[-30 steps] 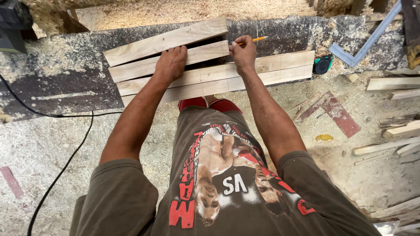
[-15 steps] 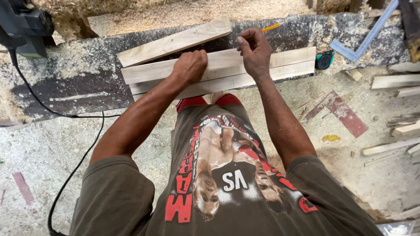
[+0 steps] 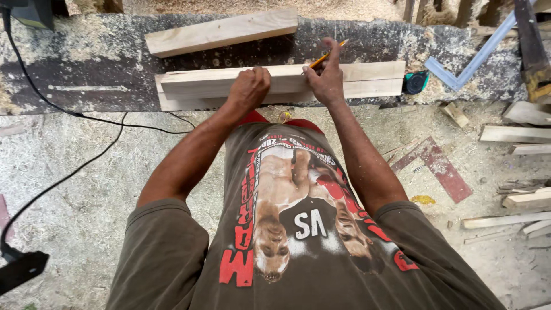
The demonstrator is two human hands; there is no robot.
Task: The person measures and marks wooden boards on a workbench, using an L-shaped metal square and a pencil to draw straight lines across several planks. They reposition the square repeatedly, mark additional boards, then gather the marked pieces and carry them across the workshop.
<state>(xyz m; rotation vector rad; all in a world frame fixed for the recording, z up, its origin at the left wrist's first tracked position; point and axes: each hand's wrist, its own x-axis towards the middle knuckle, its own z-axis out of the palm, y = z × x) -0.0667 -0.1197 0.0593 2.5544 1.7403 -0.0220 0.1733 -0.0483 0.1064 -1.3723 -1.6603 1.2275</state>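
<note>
Planks (image 3: 367,79) sit stacked at the bench's near edge, long axis left-right across me — my left hand (image 3: 248,87) clamps down on the top one, my right hand (image 3: 326,80) just beside it pinches a pencil (image 3: 325,57), tip on the wood. Farther back — a loose board (image 3: 221,32), angled.

A woodworking shop: sawdust-strewn workbench (image 3: 86,69), cut planks (image 3: 221,31), offcuts (image 3: 528,201) littering the floor.
</note>
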